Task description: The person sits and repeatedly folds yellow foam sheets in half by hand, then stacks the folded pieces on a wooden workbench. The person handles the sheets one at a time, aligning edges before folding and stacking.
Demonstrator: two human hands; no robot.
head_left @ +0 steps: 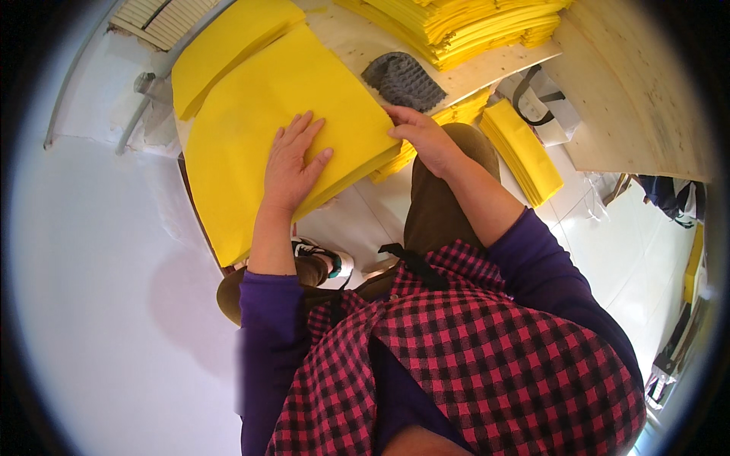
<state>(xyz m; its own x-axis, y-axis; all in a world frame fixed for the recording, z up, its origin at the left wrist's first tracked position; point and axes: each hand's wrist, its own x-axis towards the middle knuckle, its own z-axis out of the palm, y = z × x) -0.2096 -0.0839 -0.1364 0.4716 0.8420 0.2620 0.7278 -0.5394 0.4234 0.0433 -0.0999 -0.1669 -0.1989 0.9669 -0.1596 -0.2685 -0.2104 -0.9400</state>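
Observation:
A stack of yellow, cloth-like sheets [327, 83] lies in front of me on a table. My left hand [293, 163] rests flat on the top sheet near its front edge, fingers stretched and thumb apart. At the stack's right corner, my right hand [426, 138] has thumb and fingers closed on the edge. How many layers it pinches is hidden. Behind the stack lies another folded yellow pile [228, 47]. A dark grey knitted item [403, 80] sits on the wooden tabletop, just beyond my right hand.
Tall yellow piles [464, 30] stand at the table's far side. Another yellow bundle [521, 152] is low on the right, beside a white bag [559, 114] with dark handles. A wooden panel [639, 91] rises at right; a white wall [99, 266] is on the left.

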